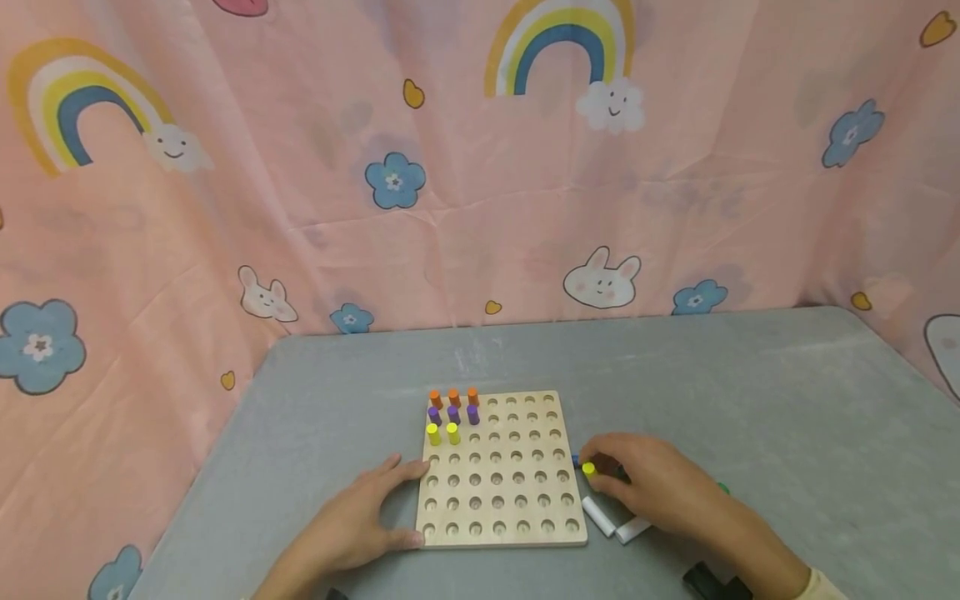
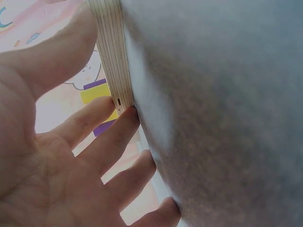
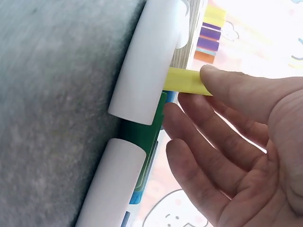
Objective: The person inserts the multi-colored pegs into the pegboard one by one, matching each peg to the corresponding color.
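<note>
A wooden pegboard [image 1: 495, 492] with rows of round holes lies on the grey table. Its far left corner bears three orange pegs [image 1: 453, 399], three purple pegs [image 1: 453, 415] and two yellow pegs [image 1: 453, 434]. My left hand [image 1: 348, 517] touches the board's left edge, thumb near the front corner and fingers spread along the side. Just off the right edge, my right hand [image 1: 663, 479] pinches another yellow peg [image 3: 187, 80] between thumb and fingers. Two white pegs [image 1: 598, 517] lie close beneath that hand.
Partly hidden by the right hand are a blue peg [image 1: 576, 460] by the board and a green peg [image 1: 723, 488]. The grey tabletop [image 1: 810, 417] extends around the board. Behind it hangs a pink printed cloth [image 1: 465, 258].
</note>
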A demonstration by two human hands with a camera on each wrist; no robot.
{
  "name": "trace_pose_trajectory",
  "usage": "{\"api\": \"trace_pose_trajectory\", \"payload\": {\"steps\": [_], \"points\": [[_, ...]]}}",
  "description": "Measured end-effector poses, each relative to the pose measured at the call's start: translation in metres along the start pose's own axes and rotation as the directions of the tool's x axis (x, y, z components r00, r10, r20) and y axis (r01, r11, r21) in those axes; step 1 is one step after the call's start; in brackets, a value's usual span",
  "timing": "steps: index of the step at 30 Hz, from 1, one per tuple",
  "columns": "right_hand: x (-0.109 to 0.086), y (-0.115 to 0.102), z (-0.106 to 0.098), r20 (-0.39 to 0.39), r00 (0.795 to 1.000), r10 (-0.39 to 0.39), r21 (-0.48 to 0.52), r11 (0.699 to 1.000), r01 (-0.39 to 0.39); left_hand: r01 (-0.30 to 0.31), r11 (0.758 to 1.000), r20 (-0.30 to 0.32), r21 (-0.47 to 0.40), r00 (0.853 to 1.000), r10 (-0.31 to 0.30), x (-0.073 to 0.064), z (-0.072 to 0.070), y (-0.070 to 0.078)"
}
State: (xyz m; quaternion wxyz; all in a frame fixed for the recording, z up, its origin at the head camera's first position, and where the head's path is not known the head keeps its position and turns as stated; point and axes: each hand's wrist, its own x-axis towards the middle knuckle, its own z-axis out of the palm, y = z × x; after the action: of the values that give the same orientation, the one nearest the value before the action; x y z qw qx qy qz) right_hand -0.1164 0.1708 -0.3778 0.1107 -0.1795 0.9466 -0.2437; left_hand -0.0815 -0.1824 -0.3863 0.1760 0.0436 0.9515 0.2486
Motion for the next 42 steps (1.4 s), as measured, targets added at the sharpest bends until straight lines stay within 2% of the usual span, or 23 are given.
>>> {"api": "trace_pose_trajectory", "payload": {"steps": [11,19,27,35,42], "points": [[0.002,-0.004,-0.006,-0.023,1.000,-0.020,-0.027,0.999,0.019,0.013,1.000,-0.002,-0.001,1.000,-0.013,0.000,0.000,0.001],[0.011,-0.017,-0.016,-0.062,0.989,-0.134,-0.041,0.991,0.131,0.007,1.000,-0.003,0.015,1.000,-0.007,0.000,-0.001,0.001],[0.031,-0.038,-0.018,-0.068,0.972,-0.223,-0.052,0.974,0.220,0.012,1.000,-0.005,0.002,1.000,-0.012,-0.001,-0.001,0.001],[0.058,-0.060,-0.010,-0.054,0.978,-0.199,-0.005,0.980,0.199,0.002,1.000,-0.008,-0.011,1.000,-0.002,-0.001,-0.001,0.001],[0.076,-0.071,0.001,-0.068,0.968,-0.242,-0.012,0.970,0.242,-0.016,1.000,-0.017,-0.007,1.000,0.016,-0.001,-0.001,0.000]]}}
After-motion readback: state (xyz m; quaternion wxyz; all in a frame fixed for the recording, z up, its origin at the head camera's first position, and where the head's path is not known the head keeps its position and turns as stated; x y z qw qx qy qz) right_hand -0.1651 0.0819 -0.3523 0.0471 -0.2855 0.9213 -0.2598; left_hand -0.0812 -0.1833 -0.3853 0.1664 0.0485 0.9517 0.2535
